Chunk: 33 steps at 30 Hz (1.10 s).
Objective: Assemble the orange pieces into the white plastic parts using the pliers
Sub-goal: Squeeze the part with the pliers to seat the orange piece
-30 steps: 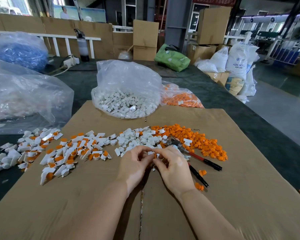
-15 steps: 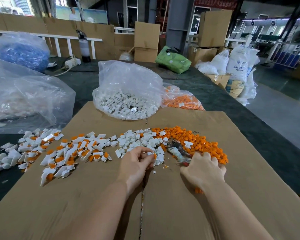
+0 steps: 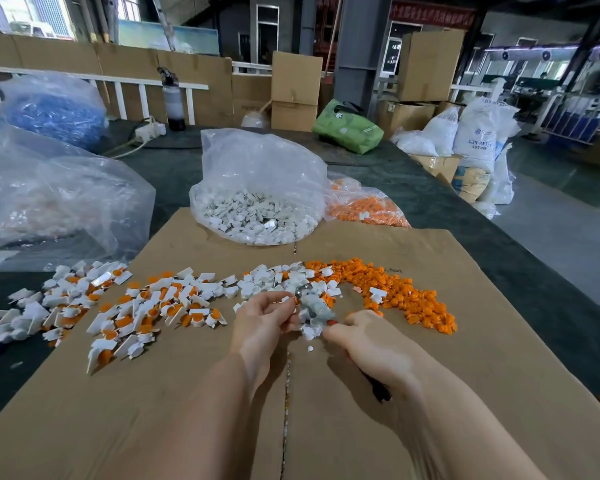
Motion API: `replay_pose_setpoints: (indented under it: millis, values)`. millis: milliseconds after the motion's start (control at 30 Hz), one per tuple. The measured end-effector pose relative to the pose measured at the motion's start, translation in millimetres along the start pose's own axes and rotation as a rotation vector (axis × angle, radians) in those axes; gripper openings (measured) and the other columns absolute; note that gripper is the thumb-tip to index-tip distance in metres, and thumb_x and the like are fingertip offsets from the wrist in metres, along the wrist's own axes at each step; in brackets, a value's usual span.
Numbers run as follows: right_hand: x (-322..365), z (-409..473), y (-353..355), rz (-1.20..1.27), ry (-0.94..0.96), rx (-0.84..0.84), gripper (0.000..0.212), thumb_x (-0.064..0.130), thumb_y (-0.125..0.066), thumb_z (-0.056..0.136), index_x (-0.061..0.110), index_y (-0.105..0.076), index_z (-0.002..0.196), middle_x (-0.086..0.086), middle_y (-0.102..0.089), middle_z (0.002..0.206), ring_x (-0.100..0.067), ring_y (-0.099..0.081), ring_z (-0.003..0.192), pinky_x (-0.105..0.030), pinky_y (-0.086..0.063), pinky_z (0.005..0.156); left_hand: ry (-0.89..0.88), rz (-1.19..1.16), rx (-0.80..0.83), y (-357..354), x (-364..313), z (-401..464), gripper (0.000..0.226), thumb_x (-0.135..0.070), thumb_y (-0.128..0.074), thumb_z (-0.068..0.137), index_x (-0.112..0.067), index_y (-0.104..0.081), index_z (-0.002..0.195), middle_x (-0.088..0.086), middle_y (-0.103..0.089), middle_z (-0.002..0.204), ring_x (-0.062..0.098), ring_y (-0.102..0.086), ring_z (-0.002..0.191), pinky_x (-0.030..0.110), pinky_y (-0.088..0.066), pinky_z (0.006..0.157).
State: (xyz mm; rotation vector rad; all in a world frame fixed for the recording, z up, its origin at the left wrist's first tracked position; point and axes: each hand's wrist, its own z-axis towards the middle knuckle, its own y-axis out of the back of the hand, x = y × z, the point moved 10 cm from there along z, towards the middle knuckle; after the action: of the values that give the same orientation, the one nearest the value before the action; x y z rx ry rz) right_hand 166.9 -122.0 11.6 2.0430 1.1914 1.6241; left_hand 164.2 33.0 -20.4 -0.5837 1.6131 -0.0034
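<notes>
Here, in the head view, we look down on a flattened sheet of cardboard (image 3: 430, 358) spread over a dark table (image 3: 520, 271). The left hand (image 3: 262, 322) sits near the middle of the sheet with its fingers curled inward, pinching a small white piece at the fingertips; the piece is too small and blurred for us to say more about it. The right hand (image 3: 368, 341) is clenched around the handles of the pliers (image 3: 310, 306), whose grey head is blurred and points up and left toward the left fingertips. A dark handle end shows beneath the right wrist. Whether the head touches the pinched piece we cannot tell.

Just beyond the hands lies a loose heap of white plastic parts (image 3: 274, 277), and to its right a band of orange pieces (image 3: 406, 296) curves along the cardboard toward the right edge. To the left, spread across the sheet and onto the table, is a scatter of assembled parts (image 3: 146, 306), white with orange showing in them. A few white crumbs lie on the cardboard just below the pliers.

Farther back, at the far edge of the sheet, stands a clear bag of white parts (image 3: 257, 209), open at the top, with a bag of orange pieces (image 3: 364, 206) touching its right side. A large crumpled clear bag (image 3: 59, 199) fills the left of the table.
</notes>
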Motion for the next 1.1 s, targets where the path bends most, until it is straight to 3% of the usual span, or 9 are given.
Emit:
replay_pose_setpoints:
  millis: [200, 467, 633, 900, 1100]
  values:
    - [1, -6, -11, 0.139, -0.043, 0.114, 0.023, 0.031, -0.053, 0.081, 0.016, -0.039, 0.070, -0.008, -0.037, 0.073, -0.020, -0.038, 0.069, -0.035, -0.028, 0.067, 0.008, 0.047, -0.026, 3, -1, -1, 0.017, 0.002, -0.056, 0.090, 0.007, -0.055, 0.107, 0.013, -0.058, 0.071, 0.014, -0.051, 0.052, 0.021, -0.051, 0.053]
    - [10, -13, -12, -0.020, 0.026, 0.094, 0.017, 0.024, -0.051, 0.079, 0.013, -0.041, 0.071, -0.007, -0.038, 0.071, -0.020, -0.034, 0.065, -0.032, -0.026, 0.060, 0.003, 0.082, -0.044, 5, 0, -3, 0.012, 0.002, -0.054, 0.091, 0.003, -0.056, 0.103, 0.012, -0.057, 0.070, 0.014, -0.051, 0.055, 0.018, -0.049, 0.050]
    - [14, -14, -17, -0.112, 0.040, 0.077, 0.020, 0.022, -0.049, 0.083, 0.015, -0.035, 0.071, -0.001, -0.036, 0.069, -0.017, -0.032, 0.058, -0.029, -0.024, 0.052, 0.004, 0.073, -0.044, 7, 2, -2, 0.010, 0.005, -0.051, 0.091, -0.003, -0.056, 0.091, 0.011, -0.056, 0.066, 0.008, -0.052, 0.047, 0.017, -0.049, 0.047]
    - [10, -3, -19, -0.255, 0.060, -0.051, 0.025, 0.023, -0.046, 0.090, 0.022, -0.030, 0.071, 0.003, -0.039, 0.075, -0.013, -0.036, 0.064, -0.026, -0.023, 0.051, 0.019, 0.043, -0.017, 6, 3, -2, 0.008, 0.006, -0.047, 0.093, 0.000, -0.052, 0.095, 0.011, -0.052, 0.066, 0.008, -0.051, 0.046, 0.022, -0.048, 0.050]
    - [9, -1, -20, -0.277, 0.060, -0.040, 0.023, 0.024, -0.046, 0.089, 0.022, -0.031, 0.072, 0.002, -0.041, 0.076, -0.012, -0.037, 0.063, -0.026, -0.024, 0.051, 0.039, 0.014, -0.013, 5, 3, -2, 0.008, 0.005, -0.047, 0.093, -0.001, -0.051, 0.097, 0.010, -0.052, 0.065, 0.008, -0.051, 0.046, 0.024, -0.047, 0.052]
